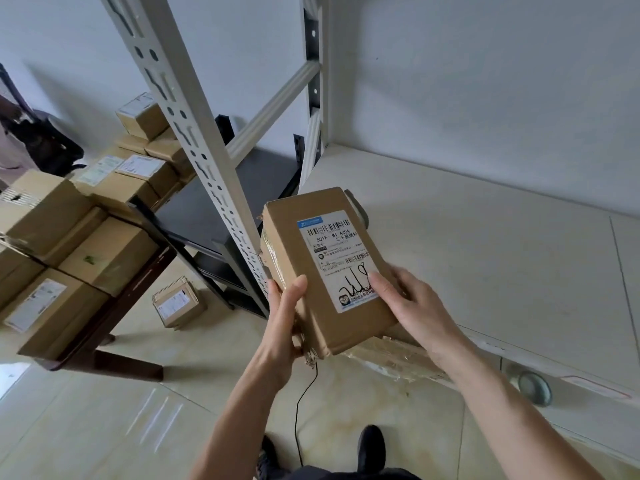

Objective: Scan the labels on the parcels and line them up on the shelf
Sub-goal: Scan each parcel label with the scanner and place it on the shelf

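I'm seeing two hands — left hand (284, 318), right hand (412, 301) — sharing one parcel (322, 265); I'm counting one box on the floor (178, 302) and two shoes (371, 441).

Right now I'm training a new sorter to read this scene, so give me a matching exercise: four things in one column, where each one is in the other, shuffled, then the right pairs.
Things:
1. labelled parcel
2. small box
3. stacked cartons
4. cream shelf board

Places:
A. lying alone on the floor tiles
B. piled on the dark table at left
C. held between the left hand and right hand
D. beyond the held parcel, to the right of the perforated upright

Pairs: 1-C, 2-A, 3-B, 4-D
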